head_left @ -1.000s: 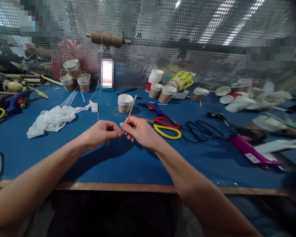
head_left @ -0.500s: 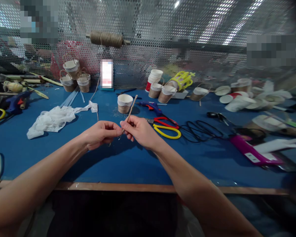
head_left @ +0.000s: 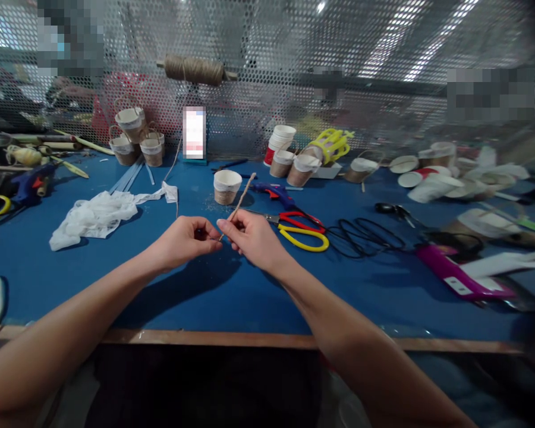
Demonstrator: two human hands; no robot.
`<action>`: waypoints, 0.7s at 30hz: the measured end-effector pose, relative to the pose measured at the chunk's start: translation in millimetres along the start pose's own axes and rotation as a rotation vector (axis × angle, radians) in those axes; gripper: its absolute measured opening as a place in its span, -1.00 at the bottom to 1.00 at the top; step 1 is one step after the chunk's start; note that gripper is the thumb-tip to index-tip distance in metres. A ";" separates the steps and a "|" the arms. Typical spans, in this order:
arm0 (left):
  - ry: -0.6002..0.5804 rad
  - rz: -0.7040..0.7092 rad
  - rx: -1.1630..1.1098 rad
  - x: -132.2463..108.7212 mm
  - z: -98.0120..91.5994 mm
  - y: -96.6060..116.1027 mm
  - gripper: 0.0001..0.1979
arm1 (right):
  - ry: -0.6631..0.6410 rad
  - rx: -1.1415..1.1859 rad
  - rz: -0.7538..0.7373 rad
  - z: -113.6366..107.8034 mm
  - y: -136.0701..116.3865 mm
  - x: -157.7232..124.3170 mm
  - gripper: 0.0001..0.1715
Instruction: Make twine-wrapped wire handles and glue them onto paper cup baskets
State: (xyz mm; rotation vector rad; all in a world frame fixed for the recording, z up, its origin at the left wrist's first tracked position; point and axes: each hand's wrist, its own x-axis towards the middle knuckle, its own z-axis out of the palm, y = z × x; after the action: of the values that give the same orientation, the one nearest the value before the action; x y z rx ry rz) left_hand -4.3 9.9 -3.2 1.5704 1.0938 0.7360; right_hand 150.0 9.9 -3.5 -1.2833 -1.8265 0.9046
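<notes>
Over the blue table (head_left: 214,291), my right hand (head_left: 254,241) pinches the lower end of a thin twine-wrapped stick (head_left: 242,199) that slants up and to the right. My left hand (head_left: 182,242) is closed right beside it, fingertips meeting the stick's lower end; what it pinches is too small to name. A thin strand of twine (head_left: 177,208) runs from near my left hand back toward the mesh. Behind the hands stands a twine-wrapped paper cup (head_left: 226,186).
Red-and-yellow scissors (head_left: 301,230) and a blue glue gun (head_left: 274,193) lie right of my hands, with a black cable (head_left: 365,235) beyond. White crumpled plastic (head_left: 96,215) lies left. Cups (head_left: 294,166), small baskets (head_left: 136,139), a twine spool (head_left: 195,69) and a phone (head_left: 194,132) line the mesh wall.
The stick has tilted lower and further right. Both hands stay together with only small finger movement.
</notes>
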 end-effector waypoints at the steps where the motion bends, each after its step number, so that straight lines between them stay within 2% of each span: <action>1: 0.013 -0.002 0.001 -0.1 0.8 -0.1 -0.85 | 0.008 -0.011 -0.002 0.5 0.2 -0.2 -0.70; 6: 0.048 -0.003 0.020 -1.5 3.8 -1.0 -0.85 | 0.023 -0.034 -0.008 3.7 1.3 -1.0 -0.69; 9: 0.029 -0.011 -0.032 -1.9 3.8 -1.5 -0.84 | 0.009 0.008 -0.009 3.1 0.6 -0.9 -0.67; 15: -0.121 -0.094 -0.205 -1.5 1.3 -0.6 -0.87 | -0.224 0.276 -0.045 -5.5 -2.1 0.5 -0.78; 21: -0.109 -0.072 -0.158 -1.9 -3.6 2.1 -0.86 | -0.143 0.238 0.023 -7.1 0.6 1.3 -0.77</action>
State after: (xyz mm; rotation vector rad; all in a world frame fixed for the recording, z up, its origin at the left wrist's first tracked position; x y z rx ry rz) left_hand -7.6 9.5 -0.1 1.4140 0.9830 0.6641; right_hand 156.0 12.3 -0.3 -1.1171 -1.7516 1.2147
